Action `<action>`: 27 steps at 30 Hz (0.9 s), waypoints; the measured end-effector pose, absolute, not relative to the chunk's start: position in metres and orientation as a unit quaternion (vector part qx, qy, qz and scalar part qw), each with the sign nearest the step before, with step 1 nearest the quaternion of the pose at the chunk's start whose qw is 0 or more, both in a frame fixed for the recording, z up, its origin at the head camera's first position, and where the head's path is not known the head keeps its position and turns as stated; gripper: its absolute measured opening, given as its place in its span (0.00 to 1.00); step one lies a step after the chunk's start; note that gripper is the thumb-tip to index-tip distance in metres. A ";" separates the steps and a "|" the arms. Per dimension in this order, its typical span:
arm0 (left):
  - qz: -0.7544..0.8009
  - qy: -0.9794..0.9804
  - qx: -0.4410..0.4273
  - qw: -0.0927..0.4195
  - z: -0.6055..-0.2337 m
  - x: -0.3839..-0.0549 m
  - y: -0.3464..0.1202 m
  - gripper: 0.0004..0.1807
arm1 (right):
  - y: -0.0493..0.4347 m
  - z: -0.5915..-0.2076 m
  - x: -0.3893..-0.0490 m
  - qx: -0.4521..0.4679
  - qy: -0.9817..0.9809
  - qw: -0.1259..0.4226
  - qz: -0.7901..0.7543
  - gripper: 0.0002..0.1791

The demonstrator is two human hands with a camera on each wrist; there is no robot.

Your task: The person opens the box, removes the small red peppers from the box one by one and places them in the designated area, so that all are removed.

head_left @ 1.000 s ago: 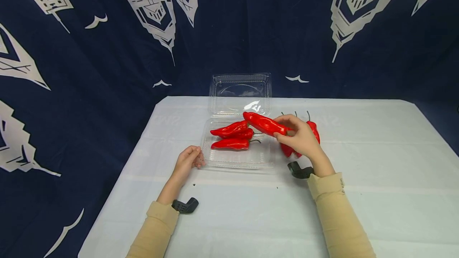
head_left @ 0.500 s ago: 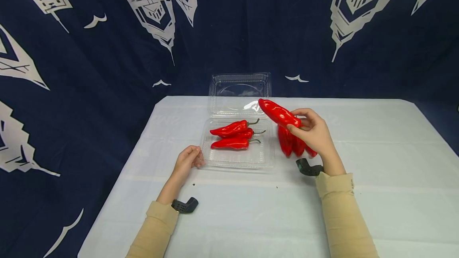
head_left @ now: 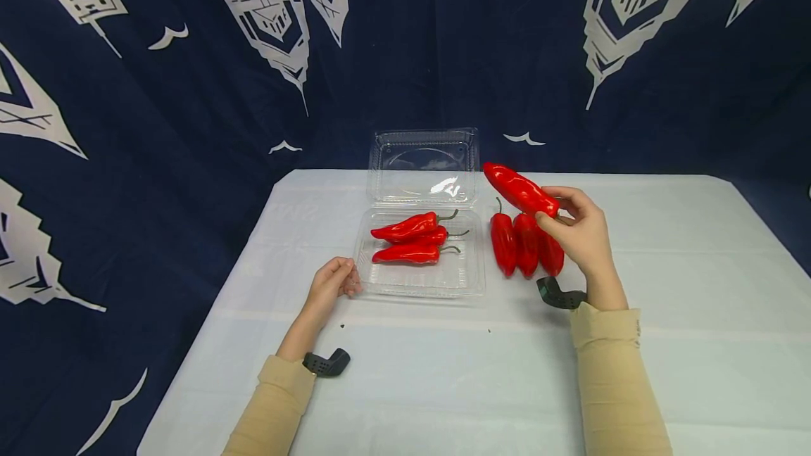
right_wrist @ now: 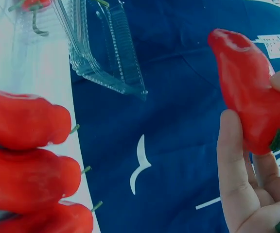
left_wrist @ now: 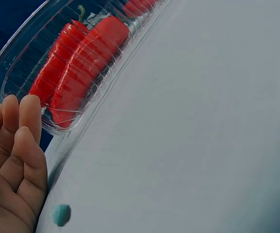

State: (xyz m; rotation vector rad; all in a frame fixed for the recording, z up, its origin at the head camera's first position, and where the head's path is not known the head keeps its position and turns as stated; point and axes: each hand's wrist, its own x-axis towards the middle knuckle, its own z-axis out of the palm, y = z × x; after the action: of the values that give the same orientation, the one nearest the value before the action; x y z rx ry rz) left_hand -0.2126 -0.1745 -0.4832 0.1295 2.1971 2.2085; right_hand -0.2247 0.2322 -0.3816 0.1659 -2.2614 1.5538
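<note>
Above the table (head_left: 684, 266), your right hand (head_left: 583, 232) is gripping a probably slick, firm pepper (head_left: 521, 190), best held mid-body, left hand (head_left: 332, 281) lying loose-fingered.

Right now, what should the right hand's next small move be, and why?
Probably lower the held pepper to the right of the three loose peppers: the right hand holds it raised near them, and has carried it away from the open box.

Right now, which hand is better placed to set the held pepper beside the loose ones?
Probably the right hand: it grips the held pepper near the three loose peppers. The left hand is at the left edge of the clear container, farther from both.
</note>
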 end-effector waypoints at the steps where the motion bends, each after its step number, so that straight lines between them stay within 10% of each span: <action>1: 0.707 0.706 0.040 0.015 -0.479 -0.211 -0.174 0.11 | 0.234 -0.382 -0.225 0.056 -0.805 0.198 0.557 0.24; 27: 0.709 0.704 0.026 0.032 -0.474 -0.210 -0.172 0.09 | 0.259 -0.382 -0.223 -0.075 -0.753 0.287 0.587 0.24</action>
State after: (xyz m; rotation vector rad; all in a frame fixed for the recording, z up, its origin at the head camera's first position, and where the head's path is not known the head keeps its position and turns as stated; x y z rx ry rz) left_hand -0.2099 -0.1723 -0.4737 0.0800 2.1671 2.1830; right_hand -0.2233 0.2592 -0.3816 -0.2013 -2.0128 1.5687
